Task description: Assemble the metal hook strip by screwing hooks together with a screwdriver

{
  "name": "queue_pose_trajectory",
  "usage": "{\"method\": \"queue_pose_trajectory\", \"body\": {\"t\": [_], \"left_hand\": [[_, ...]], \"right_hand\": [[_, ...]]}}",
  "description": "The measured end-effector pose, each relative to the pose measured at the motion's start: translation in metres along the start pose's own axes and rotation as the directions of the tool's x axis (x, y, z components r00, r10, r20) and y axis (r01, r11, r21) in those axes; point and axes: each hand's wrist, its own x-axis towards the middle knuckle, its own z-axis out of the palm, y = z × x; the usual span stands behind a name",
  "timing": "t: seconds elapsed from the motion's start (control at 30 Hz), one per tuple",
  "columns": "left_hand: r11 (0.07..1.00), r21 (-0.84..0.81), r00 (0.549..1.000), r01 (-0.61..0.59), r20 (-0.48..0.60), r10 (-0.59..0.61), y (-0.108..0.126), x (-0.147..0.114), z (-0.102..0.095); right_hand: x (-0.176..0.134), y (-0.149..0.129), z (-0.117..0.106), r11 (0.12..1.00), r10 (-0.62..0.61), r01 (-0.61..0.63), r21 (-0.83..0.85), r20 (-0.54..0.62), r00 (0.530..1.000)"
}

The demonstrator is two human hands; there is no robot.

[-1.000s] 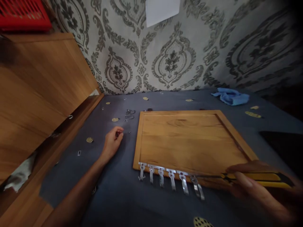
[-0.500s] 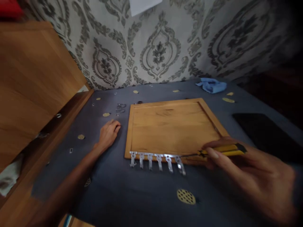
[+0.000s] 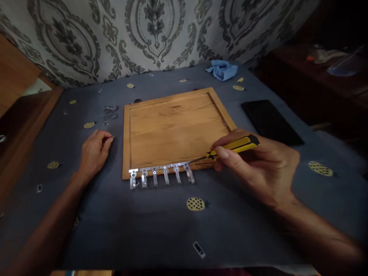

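My right hand [image 3: 253,165] is closed round the yellow-and-black handle of a screwdriver [image 3: 235,145]. Its thin shaft points left, with the tip by the rightmost hook on a metal hook rail [image 3: 165,168]. That rail, with several silver hooks hanging off the front, lies along the near edge of a framed wooden board [image 3: 172,130]. To the left of the board, my left hand [image 3: 96,149] rests on the cloth, thumb and finger pinched on a tiny thin piece that looks like a screw [image 3: 114,136].
Small loose metal pieces [image 3: 110,111] lie behind my left hand. A dark flat slab [image 3: 271,122] is right of the board, and a crumpled blue cloth [image 3: 222,70] sits at the back. The grey pineapple-print tablecloth [image 3: 161,230] meets a patterned curtain; wooden furniture [image 3: 17,76] stands left.
The view has swung right, so everything sits further left and higher in it. My right hand still holds the screwdriver near the rightmost hook. A small piece now shows at my left fingertips.
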Motion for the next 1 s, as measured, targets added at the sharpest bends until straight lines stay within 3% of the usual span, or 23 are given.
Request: {"method": "queue_pose_trajectory", "body": {"t": [0.13,0.27,0.37,0.53,0.63,0.73,1.0], "left_hand": [[0.990,-0.143,0.999,-0.005,0.049,0.012,0.019,-0.003,-0.009],[0.951,-0.284,0.976,-0.119,0.141,0.164,0.061,-0.006,-0.021],[0.893,-0.418,0.918,-0.167,0.265,0.296,0.098,-0.003,-0.025],[0.774,-0.587,0.759,-0.238,0.384,0.525,0.139,0.011,-0.013],[0.755,-0.624,0.689,-0.203,0.457,0.563,0.149,0.019,-0.003],[0.764,-0.621,0.649,-0.175,0.510,0.564,0.154,0.022,0.002],[0.790,-0.579,0.623,-0.202,0.546,0.559,0.158,0.020,0.006]], "right_hand": [[-0.002,0.001,0.000,1.000,0.013,-0.013,0.011,-0.009,1.000],[-0.003,0.001,0.001,0.998,0.038,-0.038,0.055,-0.004,0.999],[-0.003,-0.001,0.001,0.998,0.047,-0.046,0.051,-0.011,0.999],[-0.004,-0.002,0.000,0.996,0.077,-0.077,0.038,-0.010,0.997],[-0.004,-0.003,-0.002,0.996,0.088,-0.088,0.017,-0.006,0.996],[-0.004,-0.002,-0.004,0.997,0.079,-0.079,0.000,-0.004,0.997],[-0.008,0.005,-0.003,0.997,0.052,-0.054,-0.053,-0.029,0.998]]}}
